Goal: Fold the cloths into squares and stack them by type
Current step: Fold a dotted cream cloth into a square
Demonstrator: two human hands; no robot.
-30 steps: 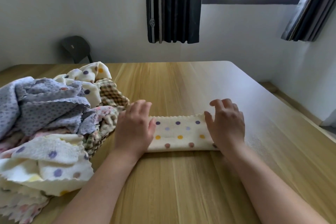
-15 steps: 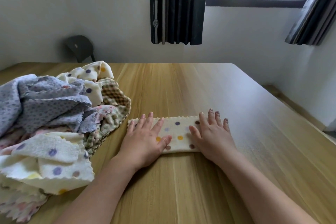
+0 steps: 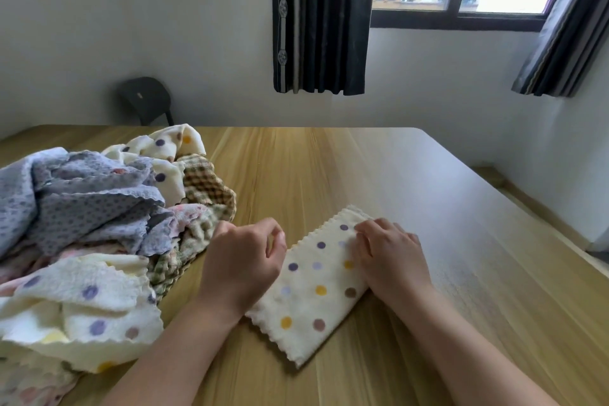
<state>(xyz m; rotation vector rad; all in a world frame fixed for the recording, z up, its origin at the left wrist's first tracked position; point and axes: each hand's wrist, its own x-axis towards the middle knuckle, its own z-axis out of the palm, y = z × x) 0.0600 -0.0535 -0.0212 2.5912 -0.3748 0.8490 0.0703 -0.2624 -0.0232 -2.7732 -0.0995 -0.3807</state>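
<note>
A cream polka-dot cloth point(image 3: 316, 287), folded into a long strip with zigzag edges, lies diagonally on the wooden table point(image 3: 329, 168), its near end pointing toward me. My left hand point(image 3: 242, 265) sits at the strip's left edge with fingers curled, and its palm covers that edge. My right hand point(image 3: 390, 257) rests on the far right part of the strip, its curled fingertips pinching the fabric near the far end. A heap of unfolded cloths point(image 3: 89, 227) lies to the left: grey-blue dotted, cream polka-dot, brown checked and pink-patterned.
The table's right edge point(image 3: 514, 208) runs diagonally close to my right hand. A dark chair point(image 3: 146, 100) stands behind the table by the wall. Dark curtains point(image 3: 319, 20) hang beside a window at the back.
The strip lay crosswise under flat hands; now it is turned diagonal, its near end toward me. Both hands have curled their fingers, and the right hand has moved to the far end.
</note>
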